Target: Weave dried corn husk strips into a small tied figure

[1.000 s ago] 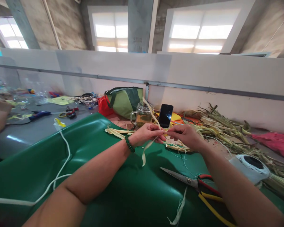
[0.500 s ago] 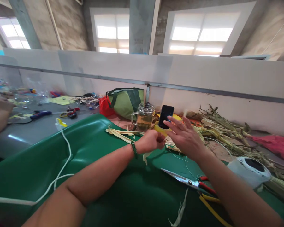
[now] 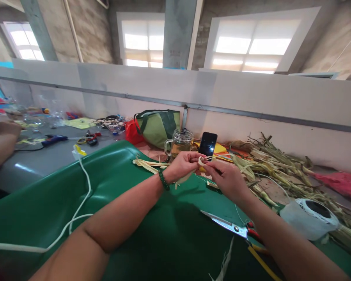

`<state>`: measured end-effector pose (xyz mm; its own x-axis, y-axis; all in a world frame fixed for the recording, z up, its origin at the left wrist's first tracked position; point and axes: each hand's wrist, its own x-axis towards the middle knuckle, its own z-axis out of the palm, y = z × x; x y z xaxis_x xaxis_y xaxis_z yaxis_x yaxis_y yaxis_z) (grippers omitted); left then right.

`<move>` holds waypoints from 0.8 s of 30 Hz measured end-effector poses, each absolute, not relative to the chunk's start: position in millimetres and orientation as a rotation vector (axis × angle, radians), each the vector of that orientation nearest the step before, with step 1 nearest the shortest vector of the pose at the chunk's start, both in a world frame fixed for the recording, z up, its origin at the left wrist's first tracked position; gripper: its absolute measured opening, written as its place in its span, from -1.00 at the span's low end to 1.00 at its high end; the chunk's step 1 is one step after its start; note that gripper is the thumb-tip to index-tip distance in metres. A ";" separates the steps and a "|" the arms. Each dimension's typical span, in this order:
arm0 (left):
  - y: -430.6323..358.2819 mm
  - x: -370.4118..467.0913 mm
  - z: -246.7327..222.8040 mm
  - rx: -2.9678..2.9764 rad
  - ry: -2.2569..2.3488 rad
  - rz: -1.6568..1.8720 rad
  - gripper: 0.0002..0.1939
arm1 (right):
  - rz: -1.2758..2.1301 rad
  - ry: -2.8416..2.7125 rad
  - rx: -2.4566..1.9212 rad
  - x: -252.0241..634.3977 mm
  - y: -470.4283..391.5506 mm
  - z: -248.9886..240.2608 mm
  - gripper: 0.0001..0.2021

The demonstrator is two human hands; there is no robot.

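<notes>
A pale corn husk strip (image 3: 201,160) is bent into a small loop between my hands, above the green mat (image 3: 163,222). My left hand (image 3: 185,166), a dark green bead bracelet at its wrist, pinches the loop from the left. From the right, the fingers of my right hand (image 3: 229,177) close on the same strip at its near side. A loose husk end hangs under my left hand. Open-bladed or closed I cannot tell, but scissors (image 3: 226,224) with red handles lie below my right forearm. A phone (image 3: 208,143) stands upright just behind the hands.
Behind my left hand stands a glass mug (image 3: 181,142) of amber liquid, near a green bag (image 3: 159,127). Dry husks (image 3: 286,168) pile up at right, beside a white roll (image 3: 308,218). A white cord (image 3: 84,175) crosses the mat. Another person's arm (image 3: 2,144) is at far left.
My right hand, spread open before, has come down and closed on the husk strip beside my left hand. A loop now shows between the fingers. The view has shifted slightly.
</notes>
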<state>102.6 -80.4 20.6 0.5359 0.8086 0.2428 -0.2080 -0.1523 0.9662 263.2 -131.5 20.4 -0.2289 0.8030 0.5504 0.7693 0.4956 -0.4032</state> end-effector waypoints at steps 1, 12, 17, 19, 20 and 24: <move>-81.7 101.7 21.5 1.490 0.533 0.944 -0.59 | 0.107 -1.978 -1.296 263.7 -131.1 20.9 -0.72; -87.5 106.0 17.1 1.636 0.447 1.040 -0.55 | 0.071 -1.927 -1.310 263.5 -129.6 19.7 -0.68; -91.1 106.3 18.0 1.635 0.453 1.000 -0.48 | -0.020 -1.944 -1.288 258.3 -132.9 17.7 -0.67; -91.3 104.7 20.6 1.628 0.448 1.009 -0.48 | -0.015 -1.951 -1.245 258.9 -134.7 20.6 -0.70; -90.9 103.5 22.3 1.614 0.456 1.034 -0.48 | 0.007 -1.944 -1.219 259.8 -135.1 22.4 -0.73; -88.1 98.9 27.7 1.548 0.516 1.134 -0.50 | 0.171 -1.787 -1.177 265.9 -133.0 26.4 -0.76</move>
